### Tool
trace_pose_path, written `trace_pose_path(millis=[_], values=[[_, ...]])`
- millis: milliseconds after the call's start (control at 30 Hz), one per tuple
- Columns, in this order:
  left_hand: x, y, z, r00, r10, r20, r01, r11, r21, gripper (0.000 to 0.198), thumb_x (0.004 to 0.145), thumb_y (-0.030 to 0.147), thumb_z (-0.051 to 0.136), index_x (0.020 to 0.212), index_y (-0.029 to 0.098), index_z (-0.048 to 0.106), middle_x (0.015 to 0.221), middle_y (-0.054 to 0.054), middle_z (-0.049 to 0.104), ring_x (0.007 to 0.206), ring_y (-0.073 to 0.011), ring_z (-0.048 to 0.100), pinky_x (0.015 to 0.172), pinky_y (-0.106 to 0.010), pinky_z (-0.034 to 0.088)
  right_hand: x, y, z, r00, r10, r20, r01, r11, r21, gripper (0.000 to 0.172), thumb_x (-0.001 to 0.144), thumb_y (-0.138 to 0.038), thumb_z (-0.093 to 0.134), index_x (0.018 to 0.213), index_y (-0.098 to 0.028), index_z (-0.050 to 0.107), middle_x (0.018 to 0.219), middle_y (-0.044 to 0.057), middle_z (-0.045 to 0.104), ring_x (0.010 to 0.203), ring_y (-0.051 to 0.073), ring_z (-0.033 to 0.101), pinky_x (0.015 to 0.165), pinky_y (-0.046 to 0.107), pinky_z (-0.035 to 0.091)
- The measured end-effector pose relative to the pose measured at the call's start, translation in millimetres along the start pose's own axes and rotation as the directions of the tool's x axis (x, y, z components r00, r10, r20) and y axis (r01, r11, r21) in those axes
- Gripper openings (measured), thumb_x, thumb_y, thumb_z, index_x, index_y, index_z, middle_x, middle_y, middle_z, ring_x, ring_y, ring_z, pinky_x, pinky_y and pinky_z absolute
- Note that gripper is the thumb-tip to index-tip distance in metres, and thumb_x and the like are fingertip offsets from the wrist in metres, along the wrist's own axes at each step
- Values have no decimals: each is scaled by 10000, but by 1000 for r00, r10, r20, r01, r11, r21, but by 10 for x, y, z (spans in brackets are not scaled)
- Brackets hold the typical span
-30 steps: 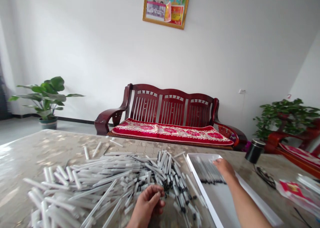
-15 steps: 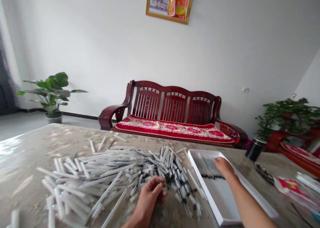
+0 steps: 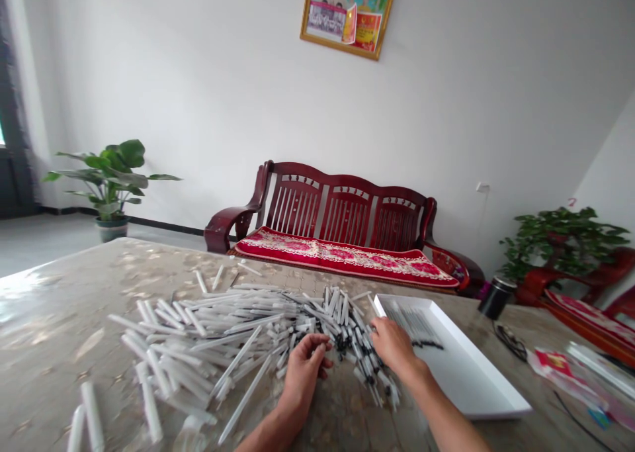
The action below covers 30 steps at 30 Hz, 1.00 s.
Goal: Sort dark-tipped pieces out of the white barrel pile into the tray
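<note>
A large pile of translucent white pen barrels (image 3: 171, 349) covers the middle of the table, with black-tipped pen parts (image 3: 364, 359) at its right side. My left hand (image 3: 308, 359) is at the pile's near edge, thumb and fingers pinched together; what they hold, if anything, is too small to name. My right hand (image 3: 394, 346) reaches over the left rim of a shallow white box (image 3: 459, 379), beside the black-tipped parts. Its fingers look curled, and anything in them is hidden. Inside the box, a row of slim clear pens (image 3: 417, 323) lies side by side at the far end.
Loose white tubes (image 3: 92, 415) lie at the table's near left. Right of the box are a black canister (image 3: 497, 298), a dark cable (image 3: 510, 341) and plastic packaging (image 3: 560, 372). A red wooden bench (image 3: 342, 207) stands behind the table, a potted plant (image 3: 112, 180) to the left.
My right hand has moved left, from the row of pens in the box to the box's left rim by the pile. My left hand stays pinched near the same spot. The view has shifted slightly.
</note>
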<state>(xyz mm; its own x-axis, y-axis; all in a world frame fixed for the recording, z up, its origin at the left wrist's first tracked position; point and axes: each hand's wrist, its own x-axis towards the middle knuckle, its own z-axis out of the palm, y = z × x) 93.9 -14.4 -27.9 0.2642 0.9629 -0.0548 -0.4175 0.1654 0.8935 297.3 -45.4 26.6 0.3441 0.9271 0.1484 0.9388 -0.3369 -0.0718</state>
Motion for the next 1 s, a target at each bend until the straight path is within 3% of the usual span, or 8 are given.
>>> trace_pose_path(millis=[133, 367, 733, 1000], values=[[-6, 37, -7, 1000, -11, -14, 11, 1000, 0, 310, 555, 382, 707, 766, 162, 647, 720, 2, 665, 468, -94, 563, 402, -195, 371, -55, -175, 69, 999, 14, 29, -13, 999, -36, 220, 853, -198, 512, 934, -186, 717, 1014, 124, 734, 980, 254, 682, 755, 290, 447], [9, 24, -3, 1000, -30, 1, 30, 1000, 10, 315, 548, 388, 692, 762, 164, 637, 691, 9, 655, 466, -100, 564, 403, -195, 361, 5, -289, 181, 998, 52, 43, -51, 999, -20, 275, 851, -215, 527, 1073, -192, 686, 1139, 123, 680, 1046, 243, 653, 786, 287, 448], [14, 12, -3, 999, -26, 27, 24, 999, 45, 299, 563, 381, 682, 767, 166, 638, 712, 2, 660, 487, -111, 563, 417, -205, 358, -84, -171, 190, 990, 10, 140, -35, 984, 177, 412, 755, -111, 513, 1093, -252, 701, 927, 17, 766, 876, 159, 694, 659, 198, 411], [16, -8, -6, 999, -27, 45, 24, 997, 70, 314, 570, 405, 672, 776, 170, 633, 717, 8, 644, 489, -108, 556, 419, -207, 358, -200, -19, 202, 990, 99, 99, -118, 970, 212, 423, 783, -120, 443, 1090, -239, 709, 1133, 50, 733, 1059, 179, 658, 833, 213, 433]])
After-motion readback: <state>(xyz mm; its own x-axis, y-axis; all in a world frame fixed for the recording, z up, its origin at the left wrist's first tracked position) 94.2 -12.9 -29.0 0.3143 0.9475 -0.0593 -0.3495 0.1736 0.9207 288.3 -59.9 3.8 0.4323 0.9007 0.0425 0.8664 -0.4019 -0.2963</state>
